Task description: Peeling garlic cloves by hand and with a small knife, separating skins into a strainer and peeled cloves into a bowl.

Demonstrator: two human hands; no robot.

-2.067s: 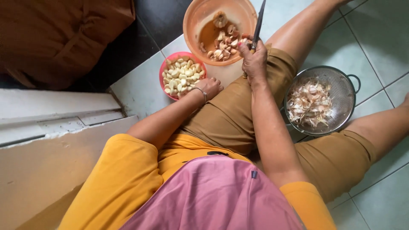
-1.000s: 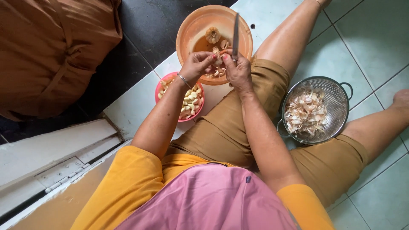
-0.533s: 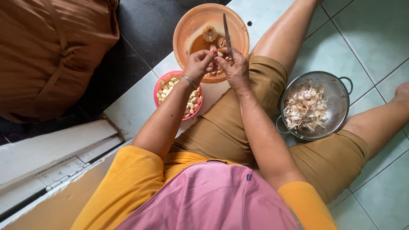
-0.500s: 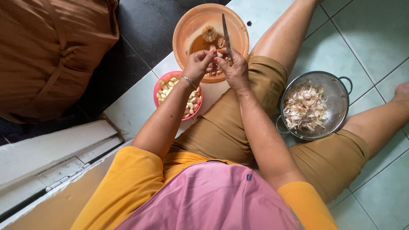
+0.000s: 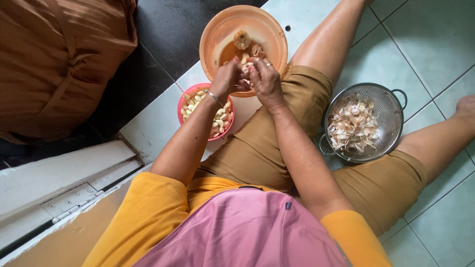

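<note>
So the knife blade that was sticking up from the right hand (image 5: 266,79) half a second ago isn't showing anymore. Either it's tipped down behind the knuckles or turned edge-on, can't tell which. Both hands have also crept a little closer over the near rim of the orange basin (image 5: 213,34), which sits on the floor tiles (image 5: 435,39) up by the person's knee.

The left hand (image 5: 226,79) has its fingers bunched together around a garlic clove (image 5: 246,60), and the right hand's fingers are curled in tight against the same clove from the other side, ring visible on one of them. To me that reads as the peeling bit being in full swing, skin getting picked off right above the water.

A whole garlic head (image 5: 242,39) floats at the far side of the basin. The pink bowl of peeled cloves (image 5: 190,91) sits just under the left wrist, touching the basin's edge as far as I can see. The metal colander (image 5: 391,99) full of papery skins is between the legs, well apart from the hands.
</note>
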